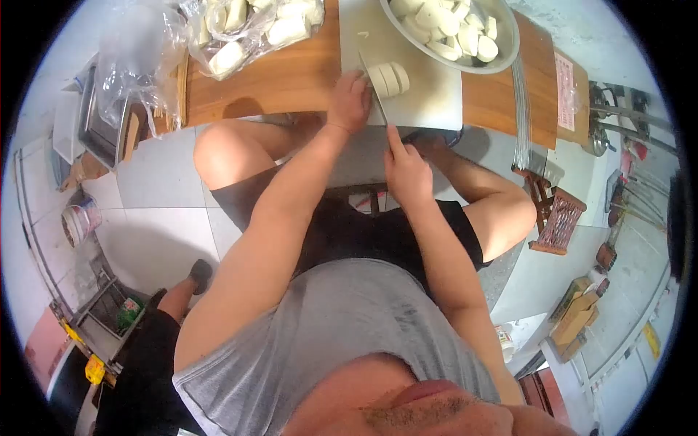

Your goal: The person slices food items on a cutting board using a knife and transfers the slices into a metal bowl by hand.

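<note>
My right hand [408, 173] is closed around the handle of a kitchen knife [376, 94], its blade pointing away from me over a white cutting board [429, 102]. Thick slices of a peeled white vegetable [390, 78] stand against the blade's right side. On the blade's left side, my left hand [350, 102] rests at the board's edge with fingers curled; what lies under them is hidden. A small white scrap [363, 34] lies farther up the board. Beyond the slices, a metal bowl [507, 54] holds many cut white chunks [469, 36].
Clear plastic bags with peeled white pieces [227, 58] lie on the wooden table [291, 80] at left. Thin metal skewers [521, 116] hang over the right edge, and wooden sticks [179, 94] lie at left. A small folding stool [560, 218] stands right. Another person's leg [178, 298] shows lower left.
</note>
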`<control>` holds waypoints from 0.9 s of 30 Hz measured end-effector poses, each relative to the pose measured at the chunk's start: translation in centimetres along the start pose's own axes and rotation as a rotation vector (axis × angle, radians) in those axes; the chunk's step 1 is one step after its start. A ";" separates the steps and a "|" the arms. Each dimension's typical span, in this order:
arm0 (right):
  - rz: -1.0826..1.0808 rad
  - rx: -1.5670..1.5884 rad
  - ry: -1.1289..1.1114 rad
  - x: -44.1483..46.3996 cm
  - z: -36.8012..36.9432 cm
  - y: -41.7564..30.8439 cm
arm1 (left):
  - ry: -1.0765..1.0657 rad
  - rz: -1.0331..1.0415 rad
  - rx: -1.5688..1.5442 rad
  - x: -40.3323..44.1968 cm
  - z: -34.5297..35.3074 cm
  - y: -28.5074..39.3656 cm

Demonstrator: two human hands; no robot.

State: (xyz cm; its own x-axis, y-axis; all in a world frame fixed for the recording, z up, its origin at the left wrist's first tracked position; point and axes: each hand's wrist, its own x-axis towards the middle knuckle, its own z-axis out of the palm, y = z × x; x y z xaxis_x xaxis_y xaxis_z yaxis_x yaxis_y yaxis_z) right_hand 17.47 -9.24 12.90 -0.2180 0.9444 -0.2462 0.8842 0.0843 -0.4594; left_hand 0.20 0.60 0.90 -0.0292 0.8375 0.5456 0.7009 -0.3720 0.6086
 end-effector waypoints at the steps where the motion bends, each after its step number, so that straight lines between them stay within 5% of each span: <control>1: -0.005 0.006 0.014 1.0 0.2 -0.3 | -0.003 -0.003 -0.006 -0.4 0.1 0.1; 19: 0.015 0.035 -0.068 -8.5 -5.0 2.7 | -0.150 -0.091 0.026 0.1 -0.8 0.6; 22: -0.049 0.204 0.090 -10.4 -5.6 4.2 | -0.240 -0.220 -0.067 1.1 -1.7 1.6; 27: 0.046 0.416 0.199 -9.9 -4.8 7.0 | -0.212 -0.106 0.203 3.1 -1.3 3.4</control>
State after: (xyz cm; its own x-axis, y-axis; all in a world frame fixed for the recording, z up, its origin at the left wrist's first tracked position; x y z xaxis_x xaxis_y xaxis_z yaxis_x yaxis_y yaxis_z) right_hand 27.78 -16.53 16.20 -0.0628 0.9902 -0.1246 0.6416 -0.0556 -0.7651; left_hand 1.58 1.40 5.42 0.0244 0.9401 0.3401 0.8307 -0.2083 0.5162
